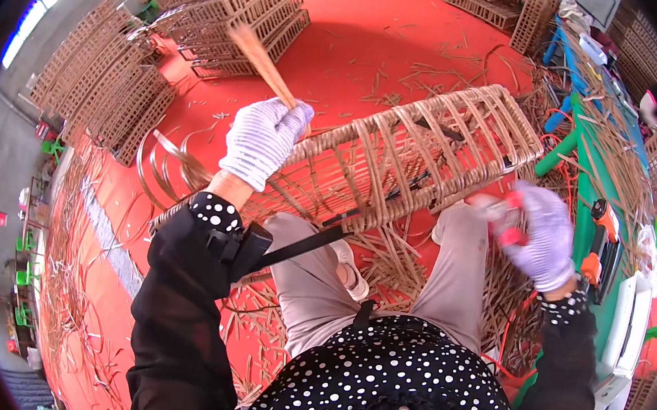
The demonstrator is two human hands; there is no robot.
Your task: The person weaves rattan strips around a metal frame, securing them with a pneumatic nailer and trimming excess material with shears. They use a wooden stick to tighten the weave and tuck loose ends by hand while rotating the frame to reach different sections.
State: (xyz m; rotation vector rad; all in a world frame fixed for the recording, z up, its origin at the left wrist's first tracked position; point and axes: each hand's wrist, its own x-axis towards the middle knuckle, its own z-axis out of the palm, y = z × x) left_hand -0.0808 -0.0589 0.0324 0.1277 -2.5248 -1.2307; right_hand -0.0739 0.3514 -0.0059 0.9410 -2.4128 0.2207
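My left hand is closed around a flat cane strip that points up and away. My right hand grips a red-handled tool at the basket's right end. The half-woven basket lies across my knees, over the red floor. I'd judge the strip should be kept taut and fed flat between the ribs.

gloves white, ribbed | basket tan | floor red | blouse black, white-dotted
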